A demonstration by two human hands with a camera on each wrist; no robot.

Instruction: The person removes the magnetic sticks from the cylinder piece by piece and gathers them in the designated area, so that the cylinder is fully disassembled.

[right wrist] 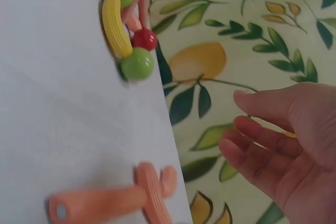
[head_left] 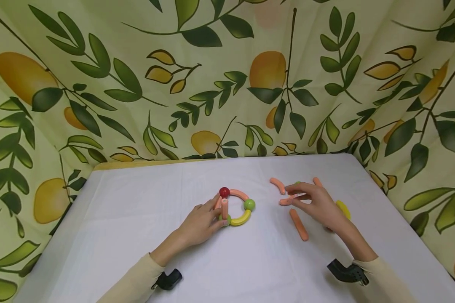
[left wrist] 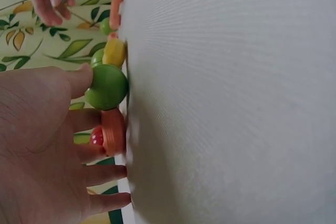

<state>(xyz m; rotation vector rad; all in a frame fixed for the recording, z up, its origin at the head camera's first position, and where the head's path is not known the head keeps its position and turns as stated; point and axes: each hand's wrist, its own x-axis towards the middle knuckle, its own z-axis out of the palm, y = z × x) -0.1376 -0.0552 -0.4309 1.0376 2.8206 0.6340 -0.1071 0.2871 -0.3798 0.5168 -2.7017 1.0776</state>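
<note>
A ring of magnetic toy pieces lies mid-table: a red ball (head_left: 224, 192), a green ball (head_left: 249, 205), another green ball (left wrist: 106, 87), a yellow curved rod (head_left: 240, 219) and orange curved rods (head_left: 238, 194). From the near-left green ball an orange straight rod (head_left: 225, 208) stands up. My left hand (head_left: 201, 222) pinches that ball between thumb and index finger, its other fingers beside the left curved rod. My right hand (head_left: 318, 204) hovers above loose orange pieces, fingers loosely bent; the right wrist view shows nothing between them.
Loose orange curved rods (head_left: 277, 185) and a straight orange rod (head_left: 299, 225) lie around the right hand. Beyond its wrist is a yellow curved piece (head_left: 343, 209). A white cloth covers the table (head_left: 144, 185); a leaf-patterned curtain (head_left: 227, 105) hangs behind.
</note>
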